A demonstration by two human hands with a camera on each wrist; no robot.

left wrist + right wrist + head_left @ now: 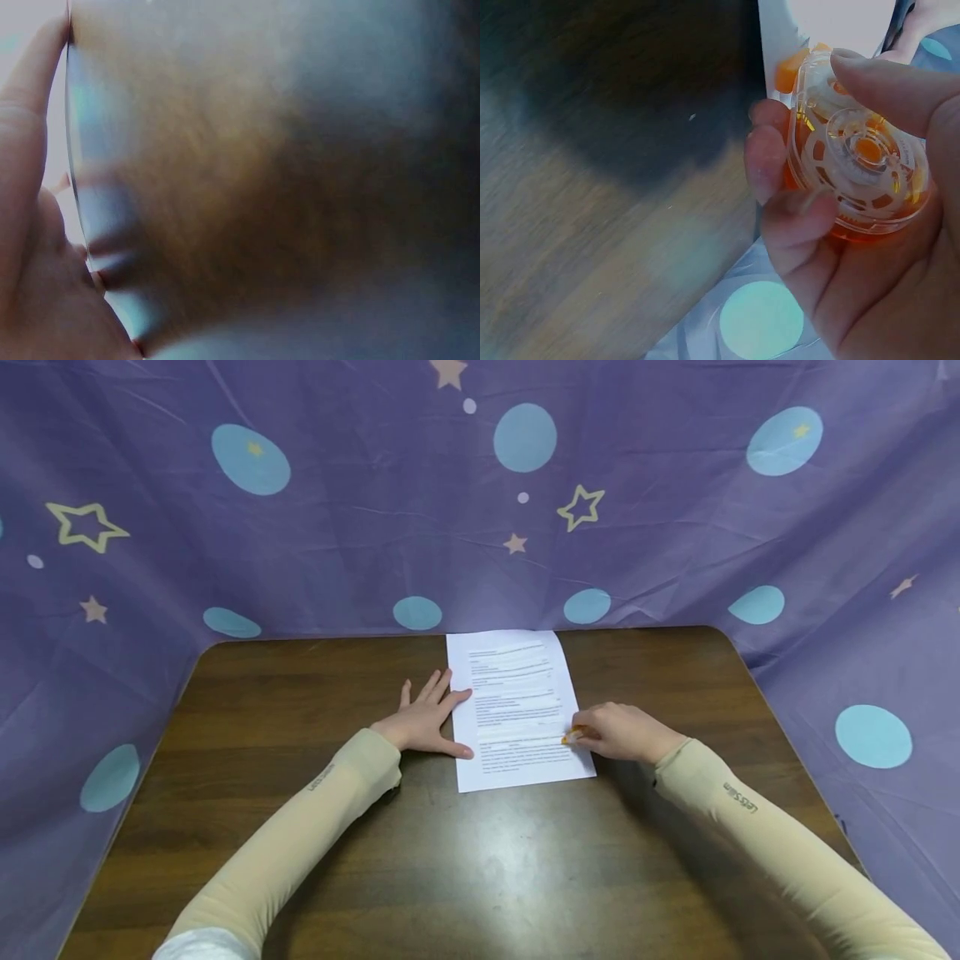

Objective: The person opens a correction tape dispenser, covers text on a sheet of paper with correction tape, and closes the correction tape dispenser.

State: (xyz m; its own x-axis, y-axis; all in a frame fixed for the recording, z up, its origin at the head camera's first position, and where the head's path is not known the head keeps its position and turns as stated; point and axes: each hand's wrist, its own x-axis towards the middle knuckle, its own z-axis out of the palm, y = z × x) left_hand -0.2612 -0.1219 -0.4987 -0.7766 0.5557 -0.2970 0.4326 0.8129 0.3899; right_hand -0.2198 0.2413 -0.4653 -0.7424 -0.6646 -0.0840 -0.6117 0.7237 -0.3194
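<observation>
A printed sheet of paper (517,710) lies flat on the wooden table, its far edge near the curtain. On its left edge rests my left hand (426,720), fingers spread and straight, with thumb and fingertips touching the paper. In the left wrist view that hand (37,225) shows only at the left side; the rest is blurred. My right hand (618,731) is over the sheet's right edge. It grips a correction tape (859,150), a clear and orange case with white reels inside, between thumb and curled fingers. The orange tip (566,740) is at the printed lines, low on the page.
The brown wooden table (480,877) has rounded far corners. A purple curtain (337,527) with stars and blue dots hangs behind it and along both sides. Beige sleeves cover both forearms.
</observation>
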